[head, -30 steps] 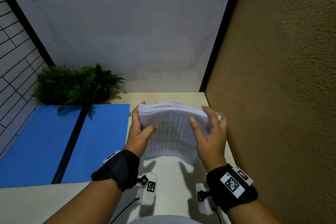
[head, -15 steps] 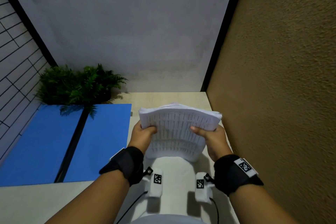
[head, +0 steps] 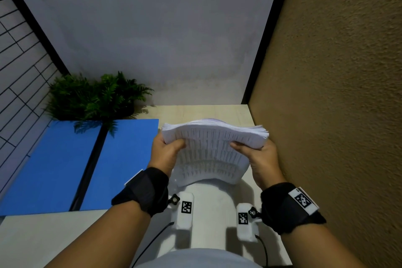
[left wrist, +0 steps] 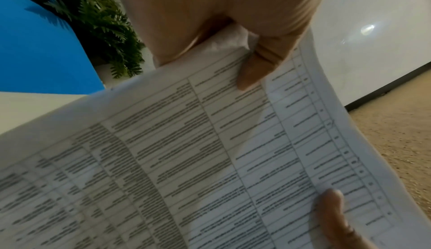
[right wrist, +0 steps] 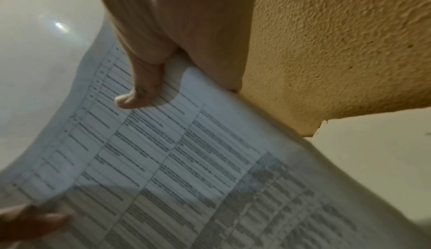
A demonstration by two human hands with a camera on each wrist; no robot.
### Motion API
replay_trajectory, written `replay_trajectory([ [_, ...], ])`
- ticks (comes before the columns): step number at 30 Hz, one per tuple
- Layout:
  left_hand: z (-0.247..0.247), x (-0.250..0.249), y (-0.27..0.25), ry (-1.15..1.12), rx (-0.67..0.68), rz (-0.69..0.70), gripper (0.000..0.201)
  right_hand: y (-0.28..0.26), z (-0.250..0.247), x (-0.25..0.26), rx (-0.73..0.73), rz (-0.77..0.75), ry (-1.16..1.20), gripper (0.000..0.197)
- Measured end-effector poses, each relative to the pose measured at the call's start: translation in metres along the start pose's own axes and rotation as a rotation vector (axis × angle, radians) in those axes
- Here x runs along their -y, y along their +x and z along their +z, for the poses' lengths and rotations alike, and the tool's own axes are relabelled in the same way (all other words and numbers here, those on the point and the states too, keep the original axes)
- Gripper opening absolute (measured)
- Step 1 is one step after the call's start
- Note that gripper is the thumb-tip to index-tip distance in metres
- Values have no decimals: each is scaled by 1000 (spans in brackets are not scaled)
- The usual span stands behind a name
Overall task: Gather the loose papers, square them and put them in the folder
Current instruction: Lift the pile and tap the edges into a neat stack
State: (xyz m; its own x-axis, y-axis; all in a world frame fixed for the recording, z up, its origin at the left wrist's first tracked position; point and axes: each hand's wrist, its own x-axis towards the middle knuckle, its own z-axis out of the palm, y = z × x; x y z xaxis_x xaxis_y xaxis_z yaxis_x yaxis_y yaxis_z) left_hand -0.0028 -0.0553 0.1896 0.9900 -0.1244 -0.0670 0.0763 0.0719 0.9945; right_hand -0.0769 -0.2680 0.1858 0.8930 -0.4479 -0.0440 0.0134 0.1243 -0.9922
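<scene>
A thick stack of printed papers (head: 212, 150) stands upright on the table, its lower edge down and its top bowed towards me. My left hand (head: 167, 150) grips the stack's left side with the thumb on the printed face. My right hand (head: 258, 154) grips the right side the same way. In the left wrist view the papers (left wrist: 186, 160) fill the frame under my left thumb (left wrist: 258, 68). The right wrist view shows the papers (right wrist: 186, 170) beneath my right thumb (right wrist: 142, 90). An open blue folder (head: 71, 165) lies flat to the left of the stack.
A green fern plant (head: 95, 98) stands behind the folder at the back left. A rough brown wall (head: 337, 115) runs close along the right of the stack. A grey wall (head: 152, 39) closes the back. The pale table (head: 32, 241) extends to the front left.
Both hands slid down from the stack's top edge to its sides, thumbs on the front. The stack's top edge has evened out and stands more upright.
</scene>
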Motion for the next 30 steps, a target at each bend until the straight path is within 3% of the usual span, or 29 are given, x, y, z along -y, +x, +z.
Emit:
replay_trajectory([
  [2,-3,0,-1,11,6,15,26,-1,-3,-8,13,49,-25,78],
  [3,-3,2,0,21,1,5,32,-1,-5,-14,33,92,-47,81],
  [6,-2,13,3,67,16,-54,44,-2,-1,-23,78,214,-121,54],
  [9,-2,14,6,118,-24,-73,59,1,4,-11,-16,123,-250,34],
  [10,-5,10,7,167,-96,2,69,3,4,-4,-26,94,-284,30],
  [12,-11,-3,8,374,-209,292,89,10,6,11,-17,65,-335,18],
  [14,-11,-21,7,608,-127,551,93,15,11,23,4,-38,-510,16],
  [16,-4,-33,6,753,37,610,74,14,22,33,44,-210,-734,10],
  [18,2,-35,7,729,85,549,23,11,34,40,75,-332,-838,12],
  [19,1,-32,8,637,74,474,17,10,37,41,81,-346,-850,18],
  [22,-10,-18,5,323,25,220,23,14,22,43,84,-269,-918,19],
  [24,-23,-12,2,182,-20,119,11,18,-2,41,73,-184,-1029,34],
  [26,-40,-4,4,85,-54,62,24,19,-28,37,14,-91,-988,37],
  [30,-62,11,14,29,-80,-14,28,18,-53,20,-127,16,-352,44],
])
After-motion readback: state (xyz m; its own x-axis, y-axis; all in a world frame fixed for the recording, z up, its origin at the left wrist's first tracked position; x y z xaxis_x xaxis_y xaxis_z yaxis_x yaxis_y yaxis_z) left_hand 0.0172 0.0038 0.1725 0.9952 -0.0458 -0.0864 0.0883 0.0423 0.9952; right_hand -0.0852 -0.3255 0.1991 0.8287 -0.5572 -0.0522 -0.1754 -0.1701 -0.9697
